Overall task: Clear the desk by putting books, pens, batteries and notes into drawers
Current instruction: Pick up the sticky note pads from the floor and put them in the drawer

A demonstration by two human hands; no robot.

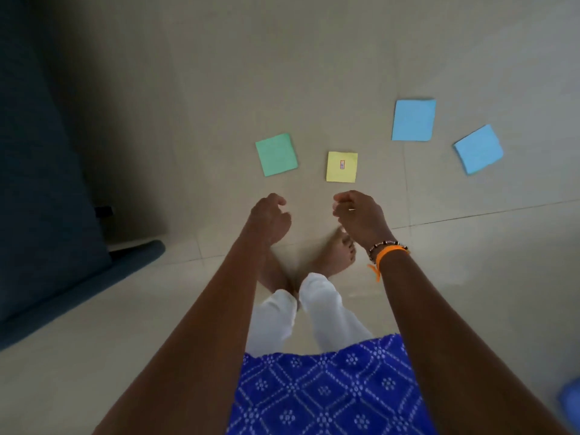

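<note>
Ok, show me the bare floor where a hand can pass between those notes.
Widest gap: between the yellow note and the nearer-centre blue note. A narrower strip separates the green note from the yellow. Bare tile left of the green. The two blue notes sit closer together.

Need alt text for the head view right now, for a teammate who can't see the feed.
Four square sticky notes lie apart on a pale tiled floor: a green note, a yellow note with a small mark at its centre, and two blue notes. The left hand and right hand hover above them, fingers loosely curled, holding nothing visible.
</note>
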